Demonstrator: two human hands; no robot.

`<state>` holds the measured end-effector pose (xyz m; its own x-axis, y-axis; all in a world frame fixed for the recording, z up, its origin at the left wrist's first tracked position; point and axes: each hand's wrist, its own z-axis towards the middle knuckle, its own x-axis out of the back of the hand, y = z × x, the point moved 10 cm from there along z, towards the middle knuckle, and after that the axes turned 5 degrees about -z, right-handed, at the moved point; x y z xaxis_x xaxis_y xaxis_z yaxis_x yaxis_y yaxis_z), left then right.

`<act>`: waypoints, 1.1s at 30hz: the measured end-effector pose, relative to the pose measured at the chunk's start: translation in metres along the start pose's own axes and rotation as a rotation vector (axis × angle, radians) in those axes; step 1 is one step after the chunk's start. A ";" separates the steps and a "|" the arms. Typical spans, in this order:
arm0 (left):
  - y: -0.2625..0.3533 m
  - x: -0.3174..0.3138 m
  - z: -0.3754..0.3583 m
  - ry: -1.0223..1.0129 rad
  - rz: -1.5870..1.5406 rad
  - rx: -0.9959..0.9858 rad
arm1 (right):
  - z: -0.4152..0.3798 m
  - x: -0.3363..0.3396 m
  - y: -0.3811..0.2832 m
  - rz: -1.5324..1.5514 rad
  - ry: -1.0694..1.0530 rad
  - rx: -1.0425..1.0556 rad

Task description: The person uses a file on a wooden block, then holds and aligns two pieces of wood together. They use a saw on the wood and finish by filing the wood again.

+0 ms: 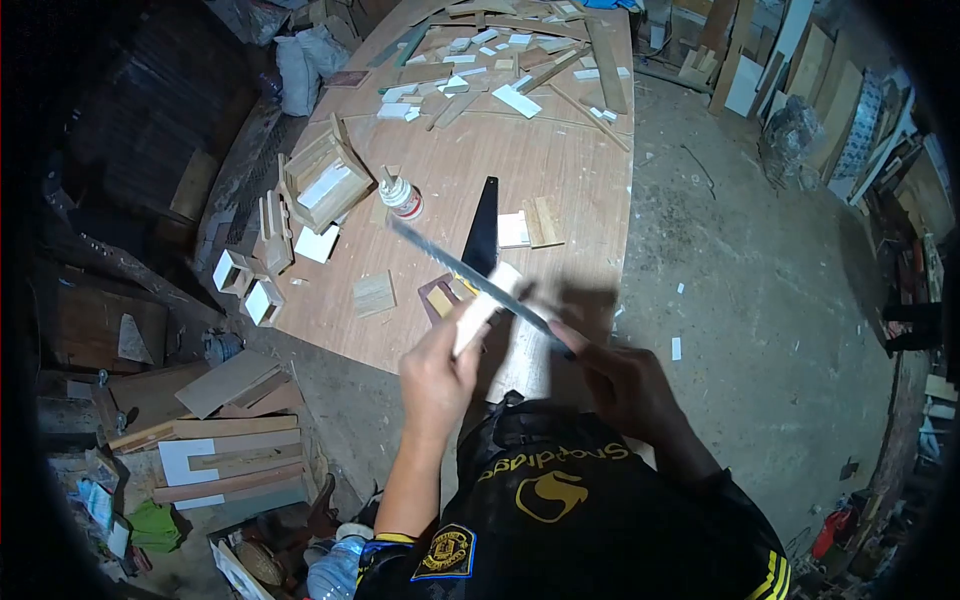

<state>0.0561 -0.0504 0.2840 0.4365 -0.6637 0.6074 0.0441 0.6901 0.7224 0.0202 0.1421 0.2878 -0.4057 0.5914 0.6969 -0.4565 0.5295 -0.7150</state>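
Note:
My left hand grips a small pale wood block, tilted up above the near edge of the table. Closed around the near end of a long flat metal file is my right hand. The file lies slantwise across the block's upper end, its far tip pointing left toward a white glue bottle. Behind the block, a handsaw with a black blade rests on the table, its handle partly hidden.
The wooden table carries an open wooden box, small box pieces, a loose wood square and two short boards. Offcuts cover its far end. Stacked boards lie on the floor at left.

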 end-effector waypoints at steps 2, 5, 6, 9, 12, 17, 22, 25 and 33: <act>-0.026 0.009 0.004 0.004 -0.039 0.132 | -0.007 -0.004 0.006 0.024 0.003 0.003; 0.002 -0.014 -0.005 -0.073 -0.016 0.013 | -0.001 -0.006 0.006 0.027 0.035 -0.003; 0.001 -0.021 -0.004 -0.067 -0.010 -0.007 | 0.008 0.000 0.003 0.002 0.079 0.022; -0.031 -0.005 -0.003 -0.041 0.021 0.247 | -0.001 0.002 0.005 0.059 0.061 0.040; -0.007 -0.012 -0.001 -0.056 -0.059 0.066 | 0.007 -0.004 0.007 0.059 0.049 0.010; -0.014 -0.015 0.001 -0.022 -0.090 0.087 | 0.004 -0.002 0.008 0.033 0.039 -0.018; -0.001 -0.037 -0.002 -0.100 -0.080 0.011 | 0.011 -0.003 0.018 -0.015 0.084 -0.024; -0.026 -0.016 0.006 -0.058 -0.089 0.153 | 0.002 0.003 0.013 0.086 0.091 -0.001; -0.034 -0.010 0.012 -0.005 -0.104 0.132 | 0.007 -0.007 0.017 0.065 0.052 -0.014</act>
<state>0.0397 -0.0706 0.2570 0.4315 -0.7309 0.5287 -0.0299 0.5742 0.8182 0.0101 0.1425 0.2712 -0.3925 0.6554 0.6453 -0.4189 0.4973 -0.7598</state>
